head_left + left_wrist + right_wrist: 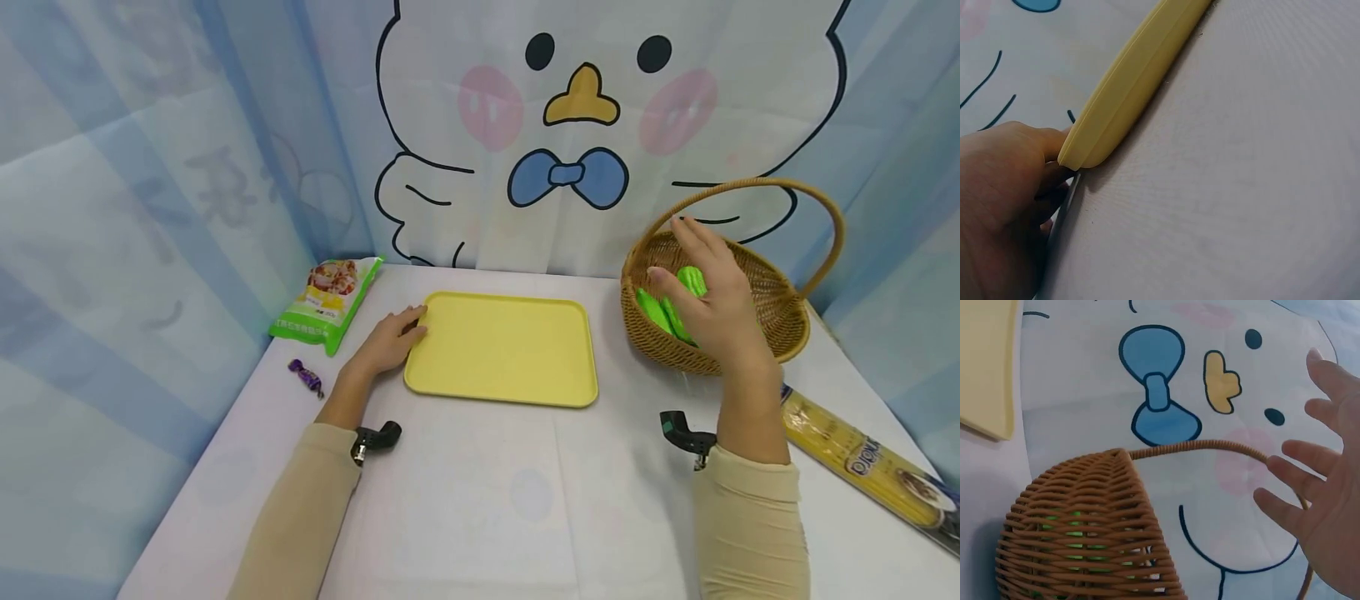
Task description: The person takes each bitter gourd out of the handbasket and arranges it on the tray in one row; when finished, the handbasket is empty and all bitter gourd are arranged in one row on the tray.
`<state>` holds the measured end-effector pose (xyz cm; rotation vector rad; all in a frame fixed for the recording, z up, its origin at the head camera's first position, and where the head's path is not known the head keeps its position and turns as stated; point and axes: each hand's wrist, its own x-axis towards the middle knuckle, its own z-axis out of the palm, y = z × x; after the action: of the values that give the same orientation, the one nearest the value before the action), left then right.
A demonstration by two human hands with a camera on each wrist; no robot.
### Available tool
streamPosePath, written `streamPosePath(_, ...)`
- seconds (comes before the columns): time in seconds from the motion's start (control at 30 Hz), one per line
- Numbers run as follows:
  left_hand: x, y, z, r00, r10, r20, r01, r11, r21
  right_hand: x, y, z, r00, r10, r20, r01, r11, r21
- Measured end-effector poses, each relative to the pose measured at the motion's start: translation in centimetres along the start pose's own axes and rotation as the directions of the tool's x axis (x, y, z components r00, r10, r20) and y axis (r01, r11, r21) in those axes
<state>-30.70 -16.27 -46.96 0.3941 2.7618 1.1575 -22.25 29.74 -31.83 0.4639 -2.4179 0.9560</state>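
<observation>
My left hand (388, 340) is at the left edge of a yellow rectangular tray (501, 350), holding its rim between thumb and fingers. In the left wrist view the tray's corner (1088, 144) meets the fingers, and some fingertips are hidden behind it. My right hand (716, 304) hovers over a brown wicker basket (783, 321) with its fingers spread, holding nothing. Bright green objects (656, 310) lie in the basket, partly covered by the hand. In the right wrist view the fingers are near the basket's arched handle (1210, 444).
A green and white snack bag (326, 302) lies at the table's back left, with a purple wrapped candy (306, 377) in front of it. To the right, a long yellow packet of spaghetti (862, 454) lies slantwise near the table edge. A printed curtain (442, 100) hangs behind.
</observation>
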Motion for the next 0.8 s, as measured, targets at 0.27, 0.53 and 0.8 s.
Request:
streamPosePath(0.27,0.0,-0.2,0.2,1.0,-0.017,0.016,0.017,1.0,0.002,-1.0,3.6,-0.9,0.985,0.175,0.014,-0.174,0.984,-0.031)
streamPosePath(0.53,-0.3,0.0,0.2,0.999,-0.026,0.02,0.026,1.0,0.005,-1.3,5.3,-0.5,0.937,0.341,-0.082,-0.345,0.937,-0.053)
streamPosePath(0.8,0.1,0.1,0.0,0.998,-0.051,0.025,0.051,0.999,0.01,-0.7,6.1,-0.6,0.908,0.407,0.101,-0.391,0.908,-0.15)
